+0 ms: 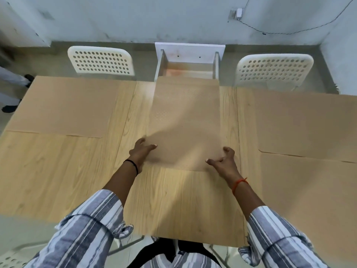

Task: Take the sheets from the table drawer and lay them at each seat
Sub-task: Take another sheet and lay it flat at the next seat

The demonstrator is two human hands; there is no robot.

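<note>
The person leans over the table (pixel 173 200) with both arms out. A tan sheet (pixel 185 122) lies flat in the middle, running toward the open drawer (pixel 188 62) at 12 o'clock. The left hand (pixel 140 150) presses its near left corner, fingers (pixel 152 146) spread on top. The right hand (pixel 224 160) grips the near right corner, fingers bent, thumb on the sheet. More sheets lie at 10 o'clock (pixel 67 105) and 2 o'clock (pixel 301 122).

Single head-worn view, steeply down and forward over the table (pixel 173 200), arm's-reach close.
</note>
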